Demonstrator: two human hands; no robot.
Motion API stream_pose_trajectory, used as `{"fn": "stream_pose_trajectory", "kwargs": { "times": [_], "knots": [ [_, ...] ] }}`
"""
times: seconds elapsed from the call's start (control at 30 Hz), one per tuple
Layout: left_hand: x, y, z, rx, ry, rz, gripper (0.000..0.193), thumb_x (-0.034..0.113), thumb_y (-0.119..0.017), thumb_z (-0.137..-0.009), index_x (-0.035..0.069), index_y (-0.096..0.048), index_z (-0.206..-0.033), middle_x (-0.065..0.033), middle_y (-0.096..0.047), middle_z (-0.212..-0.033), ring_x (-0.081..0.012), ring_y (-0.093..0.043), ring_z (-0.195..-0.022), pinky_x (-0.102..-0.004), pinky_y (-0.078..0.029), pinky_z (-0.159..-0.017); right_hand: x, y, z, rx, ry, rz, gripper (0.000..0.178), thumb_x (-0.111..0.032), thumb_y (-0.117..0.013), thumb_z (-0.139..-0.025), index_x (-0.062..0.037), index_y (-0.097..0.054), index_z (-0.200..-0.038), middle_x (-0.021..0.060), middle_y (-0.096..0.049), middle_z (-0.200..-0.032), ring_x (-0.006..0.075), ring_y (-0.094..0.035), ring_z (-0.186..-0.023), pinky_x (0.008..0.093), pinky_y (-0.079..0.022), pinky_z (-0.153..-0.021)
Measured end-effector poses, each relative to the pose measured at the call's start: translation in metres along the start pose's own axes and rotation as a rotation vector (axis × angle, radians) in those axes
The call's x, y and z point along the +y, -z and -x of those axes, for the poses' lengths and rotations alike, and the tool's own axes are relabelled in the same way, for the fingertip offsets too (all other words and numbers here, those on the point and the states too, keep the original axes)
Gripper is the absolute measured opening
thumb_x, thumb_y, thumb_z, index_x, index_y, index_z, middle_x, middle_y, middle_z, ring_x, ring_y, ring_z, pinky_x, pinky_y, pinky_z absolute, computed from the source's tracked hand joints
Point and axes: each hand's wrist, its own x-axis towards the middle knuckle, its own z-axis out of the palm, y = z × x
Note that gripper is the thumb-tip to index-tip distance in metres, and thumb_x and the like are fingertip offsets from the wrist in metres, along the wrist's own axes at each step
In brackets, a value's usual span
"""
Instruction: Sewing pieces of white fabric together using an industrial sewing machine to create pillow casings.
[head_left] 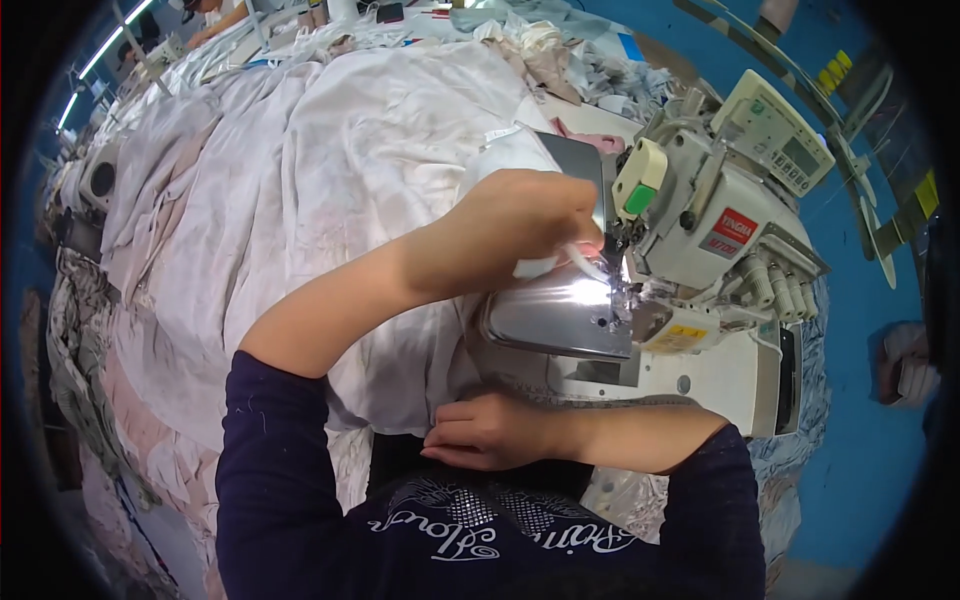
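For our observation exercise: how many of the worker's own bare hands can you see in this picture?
2. The left hand reaches to the needle area of the sewing machine; the right hand rests near the body, below the machine bed.

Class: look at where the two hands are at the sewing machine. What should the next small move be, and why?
Probably bring the right hand up to the metal plate. The left hand is alone at the needle area of the sewing machine, pinching a white strip, while the right hand lies idle at the table's near edge, by the body.
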Motion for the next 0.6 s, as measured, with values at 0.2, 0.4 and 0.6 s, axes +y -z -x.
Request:
{"fn": "stream_pose_trajectory", "kwargs": {
  "times": [0.2, 0.4, 0.6],
  "knots": [
    [0.005, -0.01, -0.007, 0.071, -0.021, -0.187, 0.006, 0.003, -0.058, -0.069, 0.007, -0.06, -0.073, -0.0064, -0.055, -0.075, -0.0246, -0.06, -0.07, -0.0354, -0.048, -0.061, 0.0, 0.002, 0.001, -0.001, -0.041, -0.018, 0.007, -0.01, -0.066, -0.08, -0.0035, -0.063, -0.078, 0.0057, -0.055, -0.071, 0.0205, -0.058, -0.058, 0.0301, -0.047, -0.052],
    [0.009, -0.019, -0.005, 0.115, 0.086, -0.026, 0.009, 0.003, -0.06, -0.069, 0.006, -0.061, -0.077, -0.009, -0.057, -0.079, -0.0279, -0.059, -0.074, -0.0357, -0.048, -0.065, -0.001, 0.002, 0.002, -0.003, -0.083, -0.054, 0.006, -0.009, -0.066, -0.08, -0.0037, -0.063, -0.079, 0.0059, -0.056, -0.072, 0.0204, -0.059, -0.06, 0.0301, -0.048, -0.054],
    [0.0, -0.011, -0.004, 0.013, 0.159, 0.312, 0.006, 0.007, -0.065, -0.073, 0.005, -0.061, -0.078, -0.0111, -0.056, -0.075, -0.0297, -0.056, -0.072, -0.0349, -0.045, -0.065, 0.0, 0.002, 0.003, 0.009, -0.079, -0.071, 0.007, -0.009, -0.066, -0.08, -0.003, -0.063, -0.079, 0.0061, -0.056, -0.073, 0.0207, -0.059, -0.061, 0.0301, -0.048, -0.054]
  ]
}}
